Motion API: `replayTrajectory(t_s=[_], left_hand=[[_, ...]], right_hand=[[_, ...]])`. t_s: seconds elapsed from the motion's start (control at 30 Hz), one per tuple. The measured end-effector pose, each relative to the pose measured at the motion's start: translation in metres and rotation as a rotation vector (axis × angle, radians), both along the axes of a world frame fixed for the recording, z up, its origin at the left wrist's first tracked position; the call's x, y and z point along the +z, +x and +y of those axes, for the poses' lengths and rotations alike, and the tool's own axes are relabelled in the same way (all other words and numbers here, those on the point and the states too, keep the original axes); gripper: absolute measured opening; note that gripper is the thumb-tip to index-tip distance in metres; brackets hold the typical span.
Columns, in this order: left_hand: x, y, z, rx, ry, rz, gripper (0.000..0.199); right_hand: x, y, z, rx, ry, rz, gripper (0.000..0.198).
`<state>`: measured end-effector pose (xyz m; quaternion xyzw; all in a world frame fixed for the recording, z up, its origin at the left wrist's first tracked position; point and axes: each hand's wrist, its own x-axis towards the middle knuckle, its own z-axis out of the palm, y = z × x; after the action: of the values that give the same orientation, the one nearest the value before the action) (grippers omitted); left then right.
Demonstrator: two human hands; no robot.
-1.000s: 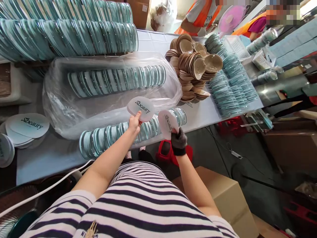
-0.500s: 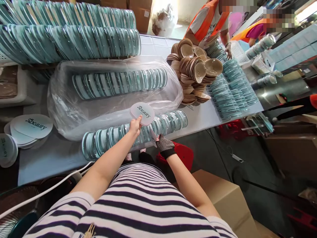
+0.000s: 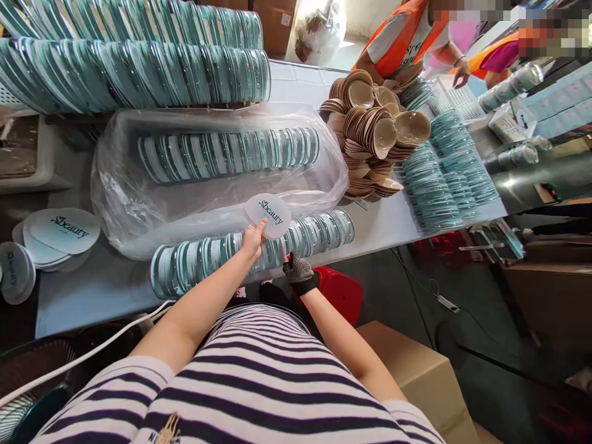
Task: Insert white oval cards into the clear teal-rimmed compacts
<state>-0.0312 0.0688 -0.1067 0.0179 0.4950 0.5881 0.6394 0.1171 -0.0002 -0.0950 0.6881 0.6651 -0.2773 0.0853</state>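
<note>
Held disc: a pale round lid (image 3: pixel 267 215) printed "Sbeauty" in dark script, raised just above the near edge of the table, its face tilted up toward the camera.
Left hand: the bare left hand (image 3: pixel 252 240) pinches the lid's lower edge, thumb on the printed face and fingers closed behind it.
Right hand: the right hand (image 3: pixel 298 269), in a dark dotted glove, sits low at the table's front edge beside the near row; its fingers are curled, and I cannot tell whether anything is in them.
Near row: a long line of teal-rimmed discs (image 3: pixel 208 253) standing on edge, running left to right directly under both hands.
Plastic bag: a clear bag (image 3: pixel 124 191) lying open behind that row, with a second row of teal discs (image 3: pixel 231 154) inside it.
Back stacks: two more long banks of teal discs (image 3: pixel 139 68) along the far side.
Left side: a loose pile of printed lids (image 3: pixel 60 237) lying flat.
Right of centre: a heap of tan bowl-shaped pieces (image 3: pixel 370 135), then flat rows of teal discs (image 3: pixel 439 179).
Table: a white surface (image 3: pixel 92 290).
Far end: a person in an orange vest (image 3: pixel 398 37), one hand over a white basket (image 3: pixel 456 102).
Foreground: a striped shirt (image 3: pixel 259 382) and a cardboard box (image 3: pixel 416 376) on the floor.
</note>
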Motion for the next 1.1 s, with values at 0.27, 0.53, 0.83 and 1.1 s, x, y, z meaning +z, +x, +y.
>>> replayTrajectory(t_s=[0.27,0.53,0.83,1.1], left_hand=[[0.001,-0.002,0.0,0.019,-0.019,-0.015,0.023],[-0.007,0.006,0.0,0.052,0.035,0.066,0.031],[0.004,0.005,-0.023,0.037,0.22,0.207,0.034],[-0.001,-0.018,-0.049,-0.019,0.143,0.178,0.037]], right_hand=[[-0.006,0.0,0.011,-0.058,-0.114,0.13,0.025],[0.001,0.021,0.025,-0.256,-0.529,0.839,0.035],[0.039,0.012,0.064,-0.126,0.473,0.428,0.054],[0.033,-0.049,0.028,-0.078,0.444,0.468,0.038]])
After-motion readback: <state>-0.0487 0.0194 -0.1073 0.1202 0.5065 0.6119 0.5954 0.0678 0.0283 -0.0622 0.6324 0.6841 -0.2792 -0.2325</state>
